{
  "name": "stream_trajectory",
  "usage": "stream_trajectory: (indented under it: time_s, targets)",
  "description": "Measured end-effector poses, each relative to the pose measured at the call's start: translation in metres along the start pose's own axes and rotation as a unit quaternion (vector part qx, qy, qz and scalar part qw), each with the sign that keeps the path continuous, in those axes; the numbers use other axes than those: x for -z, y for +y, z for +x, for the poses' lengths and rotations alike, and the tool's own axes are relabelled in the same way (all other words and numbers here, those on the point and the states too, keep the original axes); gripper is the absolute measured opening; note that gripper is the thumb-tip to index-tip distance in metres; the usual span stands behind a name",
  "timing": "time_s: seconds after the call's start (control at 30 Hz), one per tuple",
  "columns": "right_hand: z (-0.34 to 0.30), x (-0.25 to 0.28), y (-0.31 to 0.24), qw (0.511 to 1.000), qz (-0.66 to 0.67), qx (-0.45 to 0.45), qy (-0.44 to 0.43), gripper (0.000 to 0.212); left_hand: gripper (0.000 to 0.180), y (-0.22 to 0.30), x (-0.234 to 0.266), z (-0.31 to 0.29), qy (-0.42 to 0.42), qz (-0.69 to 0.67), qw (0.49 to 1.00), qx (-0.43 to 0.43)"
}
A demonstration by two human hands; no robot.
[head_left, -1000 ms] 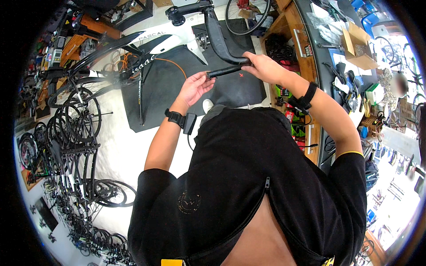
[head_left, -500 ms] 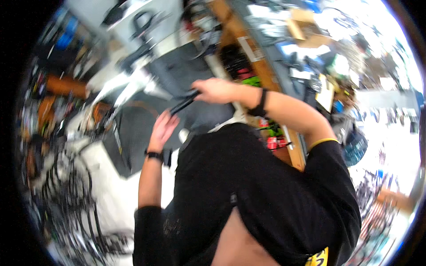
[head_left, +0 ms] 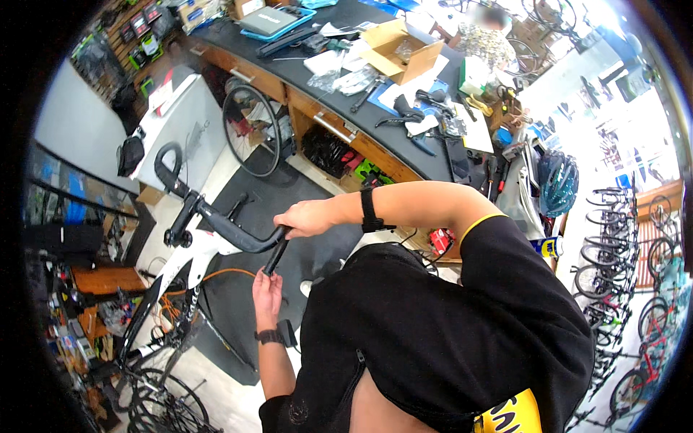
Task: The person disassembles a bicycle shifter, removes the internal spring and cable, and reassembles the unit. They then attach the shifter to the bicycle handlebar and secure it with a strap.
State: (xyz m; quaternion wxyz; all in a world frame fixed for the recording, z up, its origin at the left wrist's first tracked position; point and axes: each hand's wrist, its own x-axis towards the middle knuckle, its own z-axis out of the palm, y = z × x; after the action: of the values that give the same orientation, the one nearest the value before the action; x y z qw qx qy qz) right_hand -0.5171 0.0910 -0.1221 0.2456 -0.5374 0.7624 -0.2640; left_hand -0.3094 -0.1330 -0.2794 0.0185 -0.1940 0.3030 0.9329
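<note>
A white and black road bicycle [head_left: 189, 254] stands at the left, its black drop handlebar [head_left: 229, 229] reaching toward me. My right hand [head_left: 310, 218] is closed round the curve of the near-side drop. Below it, my left hand [head_left: 268, 294] pinches the lower end of that same drop between thumb and fingers. The stretch of bar between my two hands is dark and slim. My right palm hides part of the bend, and whether tape is loose there I cannot tell.
Beyond the bicycle runs a dark-topped workbench [head_left: 278, 27] with wooden drawers, holding an open cardboard box [head_left: 401, 52], brake levers [head_left: 408, 112] and tools. A loose wheel [head_left: 251, 131] leans against it. A person [head_left: 485, 42] is behind the bench. A helmet [head_left: 559, 182] sits at right; an orange cord [head_left: 224, 272] crosses the mat.
My view has swung left and steadied from a blur, bringing the whole handlebar into sight. Both hands stay at the drop; the left fingers now look more tightly closed on its end.
</note>
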Motion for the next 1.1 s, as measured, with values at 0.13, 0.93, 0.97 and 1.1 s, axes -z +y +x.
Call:
stream_trajectory:
  time_s: [0.13,0.93,0.97,1.1]
  targets:
    - [0.004,0.007,-0.007,0.999,-0.006,-0.023,-0.022,0.034,0.025,0.027,-0.035,-0.011,0.02,0.198,0.98,-0.008]
    - [0.019,-0.002,0.008,0.998,-0.05,0.001,-0.036,0.046,0.03,0.102,-0.096,-0.018,-0.156,0.738,0.65,-0.097]
    - [0.018,-0.002,0.009,0.998,-0.053,-0.005,-0.035,0.046,0.031,0.1,-0.092,-0.017,-0.15,0.744,0.643,-0.099]
    - [0.016,-0.007,0.017,0.998,-0.057,-0.01,-0.014,0.05,0.029,0.093,-0.076,-0.006,-0.149,0.72,0.671,-0.093]
